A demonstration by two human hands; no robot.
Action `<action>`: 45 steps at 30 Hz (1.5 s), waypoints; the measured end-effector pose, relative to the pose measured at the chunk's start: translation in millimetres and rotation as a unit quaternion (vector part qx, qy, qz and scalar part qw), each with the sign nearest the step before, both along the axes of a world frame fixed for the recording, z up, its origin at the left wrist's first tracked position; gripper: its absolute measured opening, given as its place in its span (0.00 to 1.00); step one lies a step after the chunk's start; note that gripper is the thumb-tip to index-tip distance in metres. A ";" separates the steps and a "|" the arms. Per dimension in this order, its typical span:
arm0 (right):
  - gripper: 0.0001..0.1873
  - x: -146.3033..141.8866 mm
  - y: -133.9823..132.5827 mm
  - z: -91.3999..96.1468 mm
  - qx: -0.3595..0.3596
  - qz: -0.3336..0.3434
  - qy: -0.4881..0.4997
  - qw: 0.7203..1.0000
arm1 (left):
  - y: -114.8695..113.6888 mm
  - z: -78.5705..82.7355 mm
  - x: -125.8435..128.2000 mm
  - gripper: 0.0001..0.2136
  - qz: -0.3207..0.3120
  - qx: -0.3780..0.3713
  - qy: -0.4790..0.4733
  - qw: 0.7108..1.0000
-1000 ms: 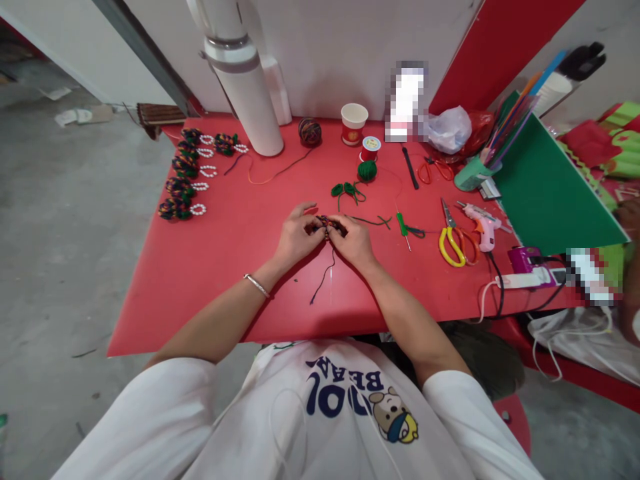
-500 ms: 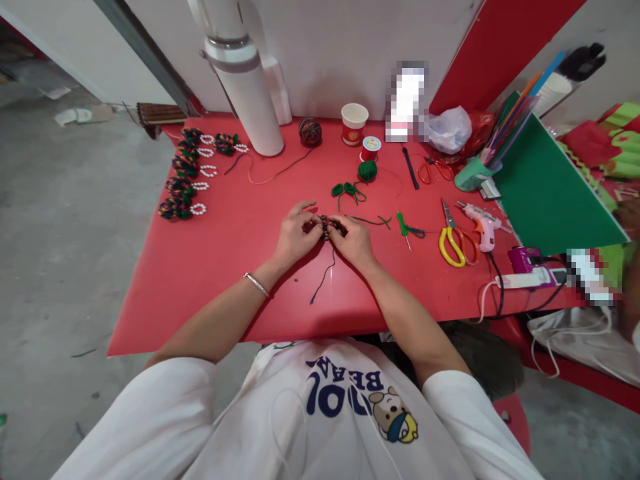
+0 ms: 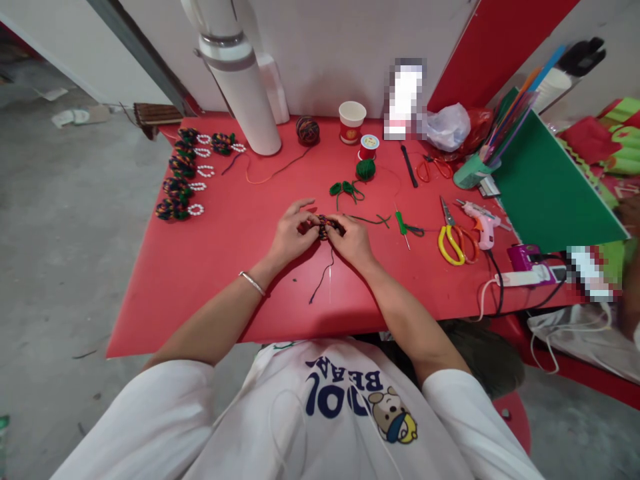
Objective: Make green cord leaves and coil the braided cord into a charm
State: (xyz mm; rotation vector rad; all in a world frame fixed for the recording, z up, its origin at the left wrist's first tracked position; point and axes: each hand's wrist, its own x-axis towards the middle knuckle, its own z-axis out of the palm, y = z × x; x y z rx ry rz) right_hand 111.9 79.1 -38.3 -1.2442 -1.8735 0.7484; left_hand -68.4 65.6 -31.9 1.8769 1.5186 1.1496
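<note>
Between my two hands is a small dark multicoloured crochet piece [image 3: 324,229], with a loose yarn tail [image 3: 324,275] trailing toward me on the table. My left hand [image 3: 295,230] pinches its left side between thumb and fingers, one finger lifted away. My right hand [image 3: 351,239] grips the right side, fingertips closed on it. Just beyond lie green yarn leaves [image 3: 347,192] and a green yarn ball [image 3: 365,169]. To the right rests a green-handled crochet hook [image 3: 401,225] beside a small bundle of dark yarn.
Finished yarn pieces with white bead loops [image 3: 175,185] line the left edge of the red table [image 3: 210,280]. At the back stand a white flask [image 3: 245,100], a variegated yarn ball [image 3: 307,130] and a paper cup [image 3: 352,123]. Yellow-handled scissors [image 3: 451,245] and a glue gun [image 3: 484,223] lie right.
Both hands keep hold of the crochet piece, with almost no shift in their grip. The whole view has moved very slightly.
</note>
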 end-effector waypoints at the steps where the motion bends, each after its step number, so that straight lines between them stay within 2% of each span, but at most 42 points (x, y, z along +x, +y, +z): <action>1: 0.13 -0.1 0.0 -0.3 0.000 -0.001 0.000 1.000 | 0.7 -0.2 0.9 0.03 0.010 -0.007 0.000 1.000; 6: 0.13 -0.4 1.0 -1.6 0.004 0.002 0.002 1.000 | 4.2 -3.0 5.3 0.05 0.029 -0.003 0.024 0.999; 9: 0.13 -0.6 1.7 -2.3 0.006 0.000 -0.001 1.000 | 4.4 -1.8 0.5 0.04 0.009 0.017 0.033 0.999; 13: 0.13 -1.0 1.7 -3.4 0.010 0.001 0.004 1.000 | 5.1 8.2 -14.7 0.08 -0.078 0.047 0.108 0.990; 17: 0.13 -1.8 2.2 -4.8 0.015 -0.002 0.005 1.000 | 11.3 26.5 -21.3 0.05 -0.152 0.049 0.181 0.970; 21: 0.13 -2.4 4.0 -7.2 0.009 -0.013 -0.009 1.000 | 24.7 41.2 -15.9 0.07 -0.240 0.058 0.283 0.927; 24: 0.13 -2.3 4.8 -7.9 0.003 -0.015 -0.017 1.000 | 33.4 40.9 -13.1 0.09 -0.263 0.062 0.324 0.907; 27: 0.13 -1.9 4.4 -6.0 -0.002 -0.007 -0.011 1.000 | 36.7 30.4 -15.1 0.07 -0.236 0.064 0.299 0.922; 30: 0.12 -2.0 3.3 -3.5 -0.003 -0.004 -0.008 1.000 | 35.7 17.4 -21.0 0.07 -0.203 0.064 0.207 0.955; 33: 0.12 -2.5 2.8 -3.1 -0.003 -0.006 -0.006 1.000 | 33.4 12.2 -27.2 0.09 -0.194 0.054 0.152 0.968; 36: 0.12 -2.8 3.2 -4.4 0.003 -0.006 -0.005 1.000 | 32.0 18.6 -29.0 0.07 -0.202 0.045 0.178 0.962; 41: 0.14 -1.8 4.1 -6.0 -0.005 -0.010 -0.023 1.000 | 38.2 38.0 -20.3 0.05 -0.275 0.026 0.263 0.924; 45: 0.15 -1.7 4.1 -6.0 -0.006 -0.018 -0.035 0.999 | 47.0 41.9 -15.4 0.07 -0.298 0.014 0.261 0.918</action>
